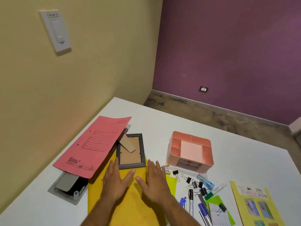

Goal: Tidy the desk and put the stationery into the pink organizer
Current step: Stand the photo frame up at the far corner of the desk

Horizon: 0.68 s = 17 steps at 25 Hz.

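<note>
White bench (162, 121) carried everything; pink organizer (190, 151) taken as landmark, sitting upright with its visible compartments looking bare. Yellow folder (130, 201) lay flat to the near-left of the organizer, largest item. Pink folder (92, 147) lay further left of the organizer, its far edge propped up over a grey picture frame (131, 151), which lay face down just left of the organizer, overlapping the yellow folder's far edge. Yellow card sheet (257, 204) with small pictures lay near-right of the organizer. Grey cable hatch (68, 186) was sunk in the bench well left, partly under the pink folder.

Left hand (115, 180) and right hand (154, 183) both rested palm-down on the yellow folder, fingers (160, 170) spread wide and flat, holding nothing. Left fingertips nearly touched the frame's near edge.

Stationery lay loose just in front of the organizer: pens and markers (191, 202), a glue stick (205, 181), binder clips (189, 180), a green pad (219, 209) with a clip on it. None was in the organizer yet.

Judged step: squaring up the yellow folder. To do it well, likely slide the frame off first so the folder moves free, press evenly with both palms, and keep the right hand from sweeping the clips beside it. Small clips probably suit the shallow side compartments, pens the taller back ones.
</note>
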### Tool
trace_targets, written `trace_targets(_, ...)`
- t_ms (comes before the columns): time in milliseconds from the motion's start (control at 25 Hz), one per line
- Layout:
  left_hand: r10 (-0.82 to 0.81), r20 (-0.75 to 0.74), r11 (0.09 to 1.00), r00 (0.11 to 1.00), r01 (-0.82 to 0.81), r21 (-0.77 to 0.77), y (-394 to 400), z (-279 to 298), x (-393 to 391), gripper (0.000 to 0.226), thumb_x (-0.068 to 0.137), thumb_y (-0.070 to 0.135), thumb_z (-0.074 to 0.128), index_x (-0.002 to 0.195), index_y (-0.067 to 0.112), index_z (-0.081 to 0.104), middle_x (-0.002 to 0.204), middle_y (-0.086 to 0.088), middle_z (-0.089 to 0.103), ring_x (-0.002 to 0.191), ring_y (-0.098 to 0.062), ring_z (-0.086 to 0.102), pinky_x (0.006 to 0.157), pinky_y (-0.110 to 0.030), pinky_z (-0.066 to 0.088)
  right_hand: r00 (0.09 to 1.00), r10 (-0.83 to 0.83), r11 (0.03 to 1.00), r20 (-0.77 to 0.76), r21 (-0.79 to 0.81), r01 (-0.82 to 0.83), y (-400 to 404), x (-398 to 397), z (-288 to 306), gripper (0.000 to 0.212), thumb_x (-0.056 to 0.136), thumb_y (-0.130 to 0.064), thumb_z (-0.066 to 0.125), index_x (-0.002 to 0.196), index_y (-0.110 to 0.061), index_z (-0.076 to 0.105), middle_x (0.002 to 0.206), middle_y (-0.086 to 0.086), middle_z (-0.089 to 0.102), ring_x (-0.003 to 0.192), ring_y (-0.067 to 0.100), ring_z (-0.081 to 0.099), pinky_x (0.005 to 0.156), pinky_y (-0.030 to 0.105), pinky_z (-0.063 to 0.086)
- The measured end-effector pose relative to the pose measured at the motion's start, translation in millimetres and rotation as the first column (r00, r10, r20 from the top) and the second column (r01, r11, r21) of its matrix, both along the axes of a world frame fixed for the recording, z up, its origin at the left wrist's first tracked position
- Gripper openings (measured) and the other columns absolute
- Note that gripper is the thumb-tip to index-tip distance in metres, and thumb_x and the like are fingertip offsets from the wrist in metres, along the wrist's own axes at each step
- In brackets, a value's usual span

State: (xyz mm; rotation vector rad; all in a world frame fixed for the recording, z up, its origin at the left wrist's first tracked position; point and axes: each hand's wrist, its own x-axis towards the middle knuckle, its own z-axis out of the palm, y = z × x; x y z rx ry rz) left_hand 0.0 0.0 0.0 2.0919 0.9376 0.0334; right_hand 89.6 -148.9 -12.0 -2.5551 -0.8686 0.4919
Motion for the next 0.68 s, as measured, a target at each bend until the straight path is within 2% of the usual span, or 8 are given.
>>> trace_targets(160, 0.073, -0.032, 0.993, 0.997, -0.075, -0.091, 17, -18, 18, 0.113, 0.07, 0.088, 0.044, 0.156, 0.029, -0.001, 0.166, -0.001, 0.001, 0.151, -0.027, 0.004, 0.12, -0.056, 0.015, 0.998, -0.045, 0.998, -0.034, -0.056, 0.044, 26, 21, -16, 0.091, 0.086, -0.078, 0.016, 0.156, -0.021, 0.004, 0.165, 0.001, 0.008, 0.151, 0.023, -0.007, 0.121, 0.049, -0.008)
trace_targets(320, 0.117, -0.094, 0.991, 0.989, -0.122, -0.049, 19, -30, 32, 0.108, 0.076, 0.084, 0.043, 0.157, 0.026, 0.001, 0.165, -0.002, 0.012, 0.149, -0.033, 0.011, 0.117, -0.054, 0.016, 0.997, -0.055, 0.993, -0.058, -0.106, 0.048, 40, 27, -31, 0.091, 0.086, -0.078, 0.018, 0.156, -0.019, 0.009, 0.164, 0.001, 0.012, 0.151, 0.023, -0.006, 0.121, 0.051, -0.008)
trace_targets(480, 0.185, -0.014, 0.979, 0.983, -0.185, -0.081, 11, -30, 39, 0.102, 0.079, 0.077, 0.051, 0.156, 0.026, 0.008, 0.16, -0.003, 0.027, 0.146, -0.03, 0.018, 0.116, -0.051, 0.019, 0.988, -0.104, 0.992, -0.116, -0.077, 0.096, 42, 26, -35, 0.09, 0.087, -0.077, 0.023, 0.156, -0.021, 0.008, 0.164, -0.001, 0.011, 0.151, 0.02, -0.009, 0.12, 0.049, -0.012)
trace_targets(560, 0.251, 0.037, 0.96, 0.967, -0.244, -0.136, 7, -26, 40, 0.101, 0.079, 0.072, 0.058, 0.156, 0.027, 0.01, 0.159, -0.003, 0.029, 0.145, -0.029, 0.02, 0.116, -0.051, 0.021, 0.978, -0.135, 0.99, -0.157, -0.058, 0.127, 41, 27, -29, 0.085, 0.09, -0.071, 0.029, 0.156, -0.022, 0.007, 0.165, -0.001, 0.009, 0.151, 0.019, -0.01, 0.119, 0.047, -0.015)
trace_targets(680, 0.279, 0.16, 0.95, 0.947, -0.248, -0.189, 4, -13, 40, 0.103, 0.077, 0.058, 0.073, 0.155, 0.027, 0.013, 0.16, -0.001, 0.026, 0.147, -0.025, 0.023, 0.116, -0.05, 0.03, 0.967, -0.186, 0.982, -0.174, 0.012, 0.191, 39, 29, -14, 0.073, 0.095, -0.058, 0.037, 0.156, -0.026, 0.01, 0.164, -0.003, 0.012, 0.151, 0.015, -0.005, 0.119, 0.048, -0.016)
